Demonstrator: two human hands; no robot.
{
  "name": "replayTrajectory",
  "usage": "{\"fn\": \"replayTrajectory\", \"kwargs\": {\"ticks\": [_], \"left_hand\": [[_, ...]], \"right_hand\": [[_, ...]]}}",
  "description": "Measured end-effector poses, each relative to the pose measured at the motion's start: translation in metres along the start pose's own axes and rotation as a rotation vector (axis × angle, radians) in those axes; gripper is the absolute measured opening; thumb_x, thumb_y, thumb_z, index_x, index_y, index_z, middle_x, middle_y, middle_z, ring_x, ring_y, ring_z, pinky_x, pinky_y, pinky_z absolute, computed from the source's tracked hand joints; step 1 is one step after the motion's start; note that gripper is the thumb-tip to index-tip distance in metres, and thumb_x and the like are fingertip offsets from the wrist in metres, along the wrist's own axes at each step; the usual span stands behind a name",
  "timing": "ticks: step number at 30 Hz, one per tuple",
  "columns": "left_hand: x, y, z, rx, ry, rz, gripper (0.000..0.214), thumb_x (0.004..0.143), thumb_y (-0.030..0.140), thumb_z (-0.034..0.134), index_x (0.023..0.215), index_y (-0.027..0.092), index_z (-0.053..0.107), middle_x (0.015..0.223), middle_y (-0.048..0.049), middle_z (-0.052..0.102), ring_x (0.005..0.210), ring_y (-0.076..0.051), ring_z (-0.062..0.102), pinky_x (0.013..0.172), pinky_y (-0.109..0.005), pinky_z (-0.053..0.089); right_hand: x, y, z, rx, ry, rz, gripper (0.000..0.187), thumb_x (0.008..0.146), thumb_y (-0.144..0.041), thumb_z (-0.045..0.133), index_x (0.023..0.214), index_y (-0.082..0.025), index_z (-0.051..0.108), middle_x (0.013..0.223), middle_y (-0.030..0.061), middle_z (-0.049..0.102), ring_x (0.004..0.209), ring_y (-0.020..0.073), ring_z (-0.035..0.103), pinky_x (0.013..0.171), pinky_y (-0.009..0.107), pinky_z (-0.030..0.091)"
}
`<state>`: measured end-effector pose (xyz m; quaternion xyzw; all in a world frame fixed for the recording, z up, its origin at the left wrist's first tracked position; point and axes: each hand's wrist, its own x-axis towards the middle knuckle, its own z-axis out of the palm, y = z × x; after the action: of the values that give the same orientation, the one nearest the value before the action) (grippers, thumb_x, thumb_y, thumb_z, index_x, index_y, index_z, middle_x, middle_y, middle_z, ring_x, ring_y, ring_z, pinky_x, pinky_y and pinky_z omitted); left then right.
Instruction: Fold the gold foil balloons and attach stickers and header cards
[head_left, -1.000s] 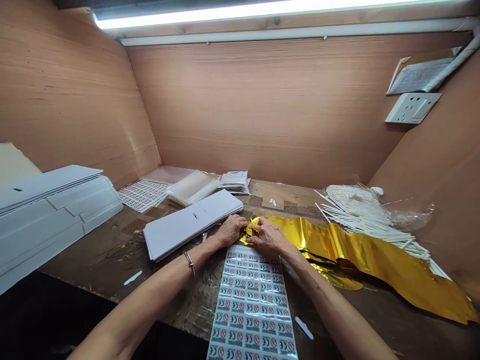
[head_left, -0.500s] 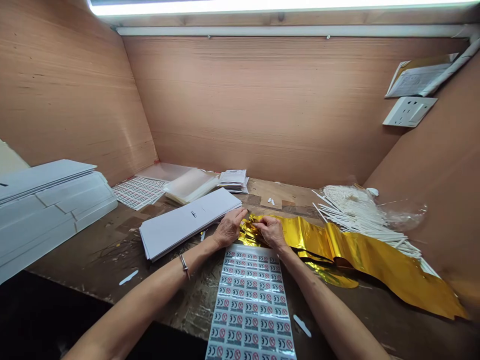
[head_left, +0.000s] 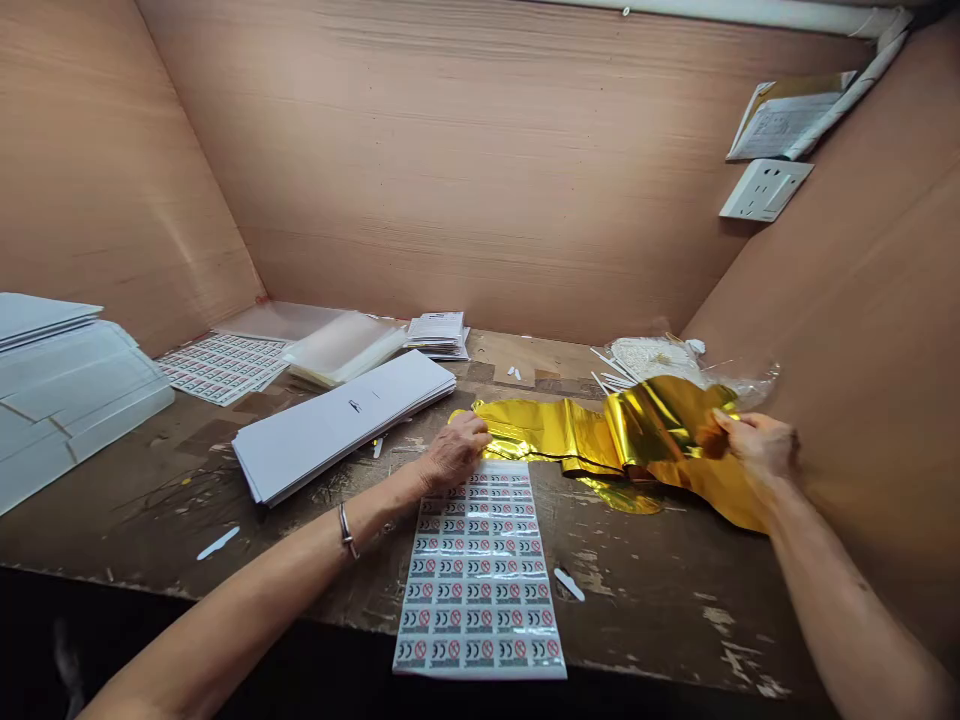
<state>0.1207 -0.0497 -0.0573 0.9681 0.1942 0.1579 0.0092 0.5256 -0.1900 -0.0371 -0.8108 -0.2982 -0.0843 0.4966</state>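
A long, flat gold foil balloon (head_left: 536, 427) stretches across the middle and right of the table, partly folded over itself. At its left end, my left hand (head_left: 455, 448) is closed with the fingertips gripping the foil. My right hand (head_left: 761, 450) pinches another part of the foil and holds it raised off the table on the right. Below the balloon's left end lies a sheet of CE stickers (head_left: 480, 570), its top edge close to my left hand. A small white slotted tab (head_left: 569, 584) rests right of that sheet.
Left of my hand lies a stack of long white cards (head_left: 341, 425). Behind are clear plastic bags (head_left: 345, 348), a small paper stack (head_left: 437, 335) and another sticker sheet (head_left: 221, 368). White sticks in a bag (head_left: 652, 357) lie behind the foil. Wooden walls enclose the table.
My right hand has moved from beside my left hand far to the right, lifting part of the gold foil. My left hand stays at the balloon's left end. The camera view has shifted.
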Motion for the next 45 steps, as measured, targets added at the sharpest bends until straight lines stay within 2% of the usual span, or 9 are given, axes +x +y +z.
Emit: {"fn": "replayTrajectory", "kwargs": {"ticks": [3, 6, 8, 12, 16, 25, 40, 43, 45], "left_hand": [[0.005, 0.017, 0.006, -0.072, -0.105, 0.066, 0.022, 0.079, 0.013, 0.044, 0.061, 0.014, 0.057, 0.075, -0.0041, 0.057, 0.075, -0.014, 0.046, 0.068, -0.024, 0.037], [0.008, 0.026, 0.012, -0.141, -0.165, 0.132, 0.026, 0.080, 0.012, 0.043, 0.058, 0.014, 0.056, 0.071, -0.0025, 0.055, 0.072, -0.012, 0.046, 0.064, -0.021, 0.035], [0.010, 0.027, 0.012, -0.176, -0.183, 0.161, 0.026, 0.080, 0.010, 0.043, 0.057, 0.013, 0.057, 0.069, -0.0018, 0.054, 0.070, -0.011, 0.045, 0.063, -0.020, 0.034], [0.014, 0.027, 0.011, -0.211, -0.205, 0.200, 0.025, 0.077, 0.007, 0.044, 0.056, 0.013, 0.057, 0.065, -0.0004, 0.052, 0.065, -0.009, 0.044, 0.059, -0.019, 0.033], [0.019, 0.028, 0.007, -0.192, -0.237, 0.223, 0.025, 0.074, 0.004, 0.044, 0.053, 0.012, 0.055, 0.060, -0.0002, 0.050, 0.056, -0.009, 0.040, 0.050, -0.020, 0.029], [0.028, 0.031, 0.000, -0.114, -0.293, 0.434, 0.021, 0.072, 0.006, 0.047, 0.053, 0.014, 0.051, 0.061, -0.0031, 0.052, 0.056, -0.011, 0.040, 0.051, -0.024, 0.032], [0.018, 0.044, 0.003, 0.194, -0.232, 0.602, 0.018, 0.077, 0.013, 0.048, 0.060, 0.014, 0.055, 0.064, -0.0071, 0.053, 0.059, -0.016, 0.044, 0.056, -0.029, 0.034], [0.018, 0.048, 0.011, 0.207, -0.270, 0.553, 0.017, 0.077, 0.013, 0.047, 0.063, 0.013, 0.057, 0.069, -0.0082, 0.055, 0.062, -0.017, 0.047, 0.057, -0.029, 0.035], [0.019, 0.047, 0.014, 0.163, -0.246, 0.395, 0.015, 0.077, 0.012, 0.046, 0.067, 0.012, 0.057, 0.069, -0.0077, 0.056, 0.062, -0.016, 0.048, 0.056, -0.027, 0.036]], "right_hand": [[0.005, 0.041, -0.033, -0.417, 0.147, 0.010, 0.034, 0.055, -0.054, 0.063, 0.053, -0.021, 0.056, 0.054, 0.0176, 0.052, 0.062, 0.0327, 0.054, 0.047, 0.040, 0.031], [-0.019, 0.027, -0.040, -0.594, 0.274, -0.279, 0.043, 0.070, -0.049, 0.052, 0.092, -0.013, 0.060, 0.085, 0.0277, 0.055, 0.078, 0.0355, 0.053, 0.052, 0.041, 0.032], [-0.049, -0.006, -0.031, -0.601, 0.134, -0.506, 0.039, 0.078, -0.042, 0.046, 0.099, -0.011, 0.057, 0.088, 0.0236, 0.056, 0.080, 0.0313, 0.053, 0.056, 0.039, 0.034], [-0.132, -0.081, 0.002, -0.302, -0.438, -0.881, 0.022, 0.085, -0.025, 0.041, 0.093, -0.016, 0.059, 0.089, 0.0101, 0.057, 0.082, 0.0190, 0.052, 0.070, 0.030, 0.039], [-0.196, -0.117, 0.028, -0.255, -0.826, -1.113, 0.016, 0.083, -0.015, 0.044, 0.081, -0.017, 0.060, 0.085, 0.0062, 0.058, 0.079, 0.0163, 0.048, 0.071, 0.028, 0.038], [-0.210, -0.119, 0.034, -0.304, -1.009, -1.042, 0.016, 0.081, -0.009, 0.046, 0.074, -0.015, 0.059, 0.082, 0.0034, 0.057, 0.078, 0.0156, 0.045, 0.070, 0.027, 0.037], [-0.216, -0.117, 0.039, -0.308, -0.944, -1.049, 0.020, 0.078, -0.003, 0.044, 0.071, -0.015, 0.059, 0.081, 0.0037, 0.058, 0.074, 0.0153, 0.045, 0.065, 0.026, 0.036], [-0.216, -0.118, 0.038, -0.307, -0.923, -1.048, 0.020, 0.078, -0.004, 0.044, 0.072, -0.015, 0.059, 0.083, 0.0038, 0.058, 0.075, 0.0154, 0.045, 0.065, 0.027, 0.035], [-0.216, -0.118, 0.037, -0.318, -0.930, -1.040, 0.020, 0.079, -0.005, 0.045, 0.071, -0.016, 0.059, 0.082, 0.0033, 0.058, 0.075, 0.0149, 0.045, 0.065, 0.027, 0.034]]}}
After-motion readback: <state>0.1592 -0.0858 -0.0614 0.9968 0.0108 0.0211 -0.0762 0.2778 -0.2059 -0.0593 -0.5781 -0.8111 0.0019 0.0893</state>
